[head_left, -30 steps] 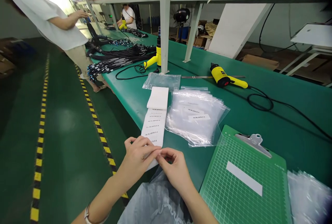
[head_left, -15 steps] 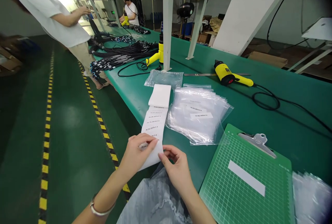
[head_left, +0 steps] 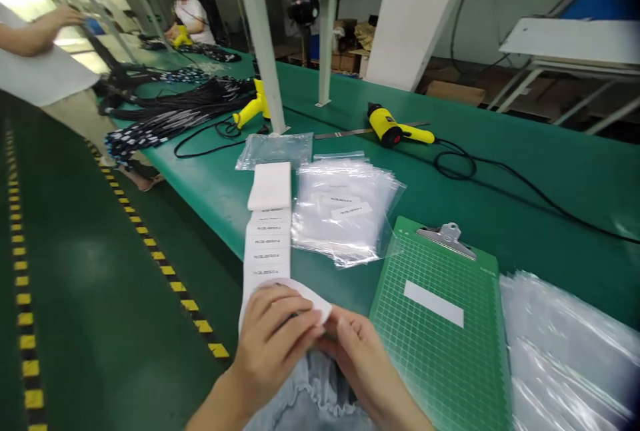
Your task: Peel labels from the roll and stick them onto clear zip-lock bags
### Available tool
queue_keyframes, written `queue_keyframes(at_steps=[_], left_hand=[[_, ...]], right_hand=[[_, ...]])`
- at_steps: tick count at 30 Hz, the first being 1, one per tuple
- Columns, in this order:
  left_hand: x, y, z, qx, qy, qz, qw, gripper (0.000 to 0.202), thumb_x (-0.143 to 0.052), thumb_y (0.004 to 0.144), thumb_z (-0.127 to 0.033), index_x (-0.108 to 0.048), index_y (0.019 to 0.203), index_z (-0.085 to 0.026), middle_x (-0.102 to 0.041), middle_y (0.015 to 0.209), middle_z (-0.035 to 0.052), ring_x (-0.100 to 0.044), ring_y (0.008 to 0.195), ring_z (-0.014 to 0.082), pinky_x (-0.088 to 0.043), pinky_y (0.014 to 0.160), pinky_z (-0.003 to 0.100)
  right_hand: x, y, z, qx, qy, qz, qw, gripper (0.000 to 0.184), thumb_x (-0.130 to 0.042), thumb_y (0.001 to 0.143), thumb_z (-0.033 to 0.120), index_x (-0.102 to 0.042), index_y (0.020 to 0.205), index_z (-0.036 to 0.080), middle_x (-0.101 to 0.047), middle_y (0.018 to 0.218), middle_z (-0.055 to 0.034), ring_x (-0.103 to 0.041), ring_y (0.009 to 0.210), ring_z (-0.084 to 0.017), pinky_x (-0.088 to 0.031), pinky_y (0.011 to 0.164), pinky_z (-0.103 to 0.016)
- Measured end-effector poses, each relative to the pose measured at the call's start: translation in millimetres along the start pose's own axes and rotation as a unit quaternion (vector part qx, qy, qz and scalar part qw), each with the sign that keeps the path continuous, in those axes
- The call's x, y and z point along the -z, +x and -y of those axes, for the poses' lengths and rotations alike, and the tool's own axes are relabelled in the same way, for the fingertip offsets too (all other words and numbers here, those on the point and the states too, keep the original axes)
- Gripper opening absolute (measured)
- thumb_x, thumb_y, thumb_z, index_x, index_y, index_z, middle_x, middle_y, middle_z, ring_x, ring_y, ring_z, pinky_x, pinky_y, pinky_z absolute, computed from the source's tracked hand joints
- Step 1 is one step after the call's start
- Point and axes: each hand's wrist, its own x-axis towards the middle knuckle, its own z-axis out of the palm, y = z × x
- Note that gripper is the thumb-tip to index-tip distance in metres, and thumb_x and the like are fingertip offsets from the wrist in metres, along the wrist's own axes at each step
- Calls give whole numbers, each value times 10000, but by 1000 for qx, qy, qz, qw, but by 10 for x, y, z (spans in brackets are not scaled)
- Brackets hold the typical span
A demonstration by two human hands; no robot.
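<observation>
Label strip [head_left: 265, 244] curled in L hand [head_left: 275, 344] grip, R hand [head_left: 360, 364] beside.

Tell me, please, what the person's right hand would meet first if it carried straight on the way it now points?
The right hand would most likely meet the curled end of the white label strip first, right at its fingertips, though depth is hard to judge here. The left hand holding that strip lies just beyond.

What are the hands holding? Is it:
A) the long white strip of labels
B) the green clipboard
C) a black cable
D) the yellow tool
A. The left hand and right hand hold the curled end of the white label strip, while the green clipboard lies on the bench beside them.
</observation>
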Motion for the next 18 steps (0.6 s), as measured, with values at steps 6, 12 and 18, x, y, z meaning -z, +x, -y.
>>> queue_keyframes(at_steps=[6,12,18], left_hand=[[-583,76,-118,89,-41,72,993,562,-533,765,-632,-551,1135,-209,-547,1163,122,-486,1082,292,-395,880,414],[-1016,253,-246,320,-295,322,841,337,-572,792,-528,-624,672,-218,-586,659,6,-561,648,183,-446,590,261],[-1780,499,-731,264,-312,411,815,384,-469,853,-516,-569,1115,-253,-631,829,23,-598,759,205,-482,634,286]], right_hand=[[457,-344,166,84,8,-185,979,266,-721,698,426,-724,806,183,-707,694,-47,-647,695,-175,-492,714,-275],[1010,-905,302,131,-171,-308,927,261,-638,768,419,-763,772,190,-695,740,-73,-607,677,-187,-459,601,-263],[1506,-1606,364,139,-70,-482,862,296,-724,659,452,-775,789,191,-724,647,-61,-633,595,-198,-510,589,-288]])
